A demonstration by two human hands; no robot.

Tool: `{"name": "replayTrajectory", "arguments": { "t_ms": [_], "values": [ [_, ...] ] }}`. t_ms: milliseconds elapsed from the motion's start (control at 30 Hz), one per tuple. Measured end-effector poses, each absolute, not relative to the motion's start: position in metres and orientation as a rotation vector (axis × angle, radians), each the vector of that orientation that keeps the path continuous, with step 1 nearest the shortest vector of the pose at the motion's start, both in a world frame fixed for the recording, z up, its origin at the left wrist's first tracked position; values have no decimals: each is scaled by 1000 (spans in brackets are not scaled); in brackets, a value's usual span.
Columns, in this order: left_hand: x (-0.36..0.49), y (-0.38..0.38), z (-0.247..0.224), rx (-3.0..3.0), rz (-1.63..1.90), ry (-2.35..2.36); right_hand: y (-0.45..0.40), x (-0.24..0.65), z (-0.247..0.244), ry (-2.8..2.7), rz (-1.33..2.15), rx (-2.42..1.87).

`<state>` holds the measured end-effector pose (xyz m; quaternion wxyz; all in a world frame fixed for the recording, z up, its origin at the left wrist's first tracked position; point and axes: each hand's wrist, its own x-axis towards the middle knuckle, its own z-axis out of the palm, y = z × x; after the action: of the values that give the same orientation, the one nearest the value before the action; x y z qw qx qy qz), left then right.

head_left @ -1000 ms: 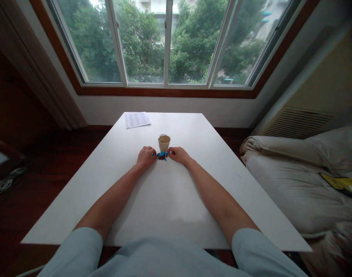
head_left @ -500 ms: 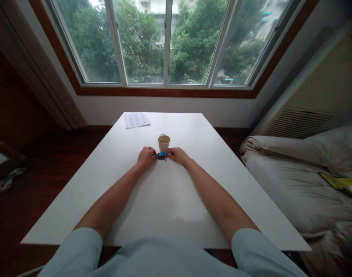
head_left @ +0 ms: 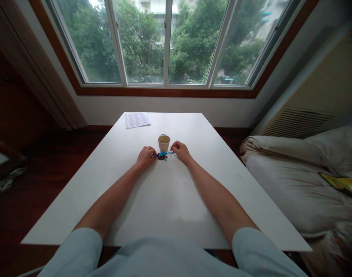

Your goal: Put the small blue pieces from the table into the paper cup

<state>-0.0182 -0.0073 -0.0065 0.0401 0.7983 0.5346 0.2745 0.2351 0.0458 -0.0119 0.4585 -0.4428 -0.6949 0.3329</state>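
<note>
Small pieces (head_left: pixel 161 156), blue and dark red, lie in a little heap on the white surface (head_left: pixel 170 204), between the left grip (head_left: pixel 147 157) and the right grip (head_left: pixel 181 151), closer to the left one. The left grip has its fingers curled at the heap's edge; something dark shows by the fingertips, but I cannot tell whether they pinch it. On the heap's other side, the right grip has thumb and forefinger pinched on a dark bit (head_left: pixel 171 148), too small to make out clearly. A few blue bits (head_left: pixel 170 153) lie just below those fingertips. A beige bucket (head_left: pixel 164 145) stands upright beyond the heap, between the two grips. Well beyond the left grip, printed papers (head_left: pixel 137 120) lie near the far edge, below the window (head_left: pixel 144 46).
</note>
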Motion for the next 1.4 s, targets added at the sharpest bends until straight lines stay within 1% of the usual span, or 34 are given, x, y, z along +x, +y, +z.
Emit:
{"name": "replayTrajectory", "arguments": {
  "t_ms": [100, 400, 633, 833, 1167, 1400],
  "values": [
    [-18, -7, -6, 2446, 864, 1630, 52, 234, -11, -1551, 913, -999],
    [-13, -13, 3, 2358, 893, 1736, 52, 223, 2, -1346, 941, -899],
    [-8, -20, 14, 2270, 855, 1777, 40, 208, 22, -1318, 1027, -832],
    [-5, -22, 15, 2213, 908, 1771, 32, 206, 31, -1344, 1144, -792],
    [-6, -19, 11, 2290, 1018, 1562, 46, 221, 12, -1225, 1073, -882],
    [-4, -12, 2, 2098, 1214, 1430, 56, 235, -9, -1162, 1043, -977]
  ]
}}
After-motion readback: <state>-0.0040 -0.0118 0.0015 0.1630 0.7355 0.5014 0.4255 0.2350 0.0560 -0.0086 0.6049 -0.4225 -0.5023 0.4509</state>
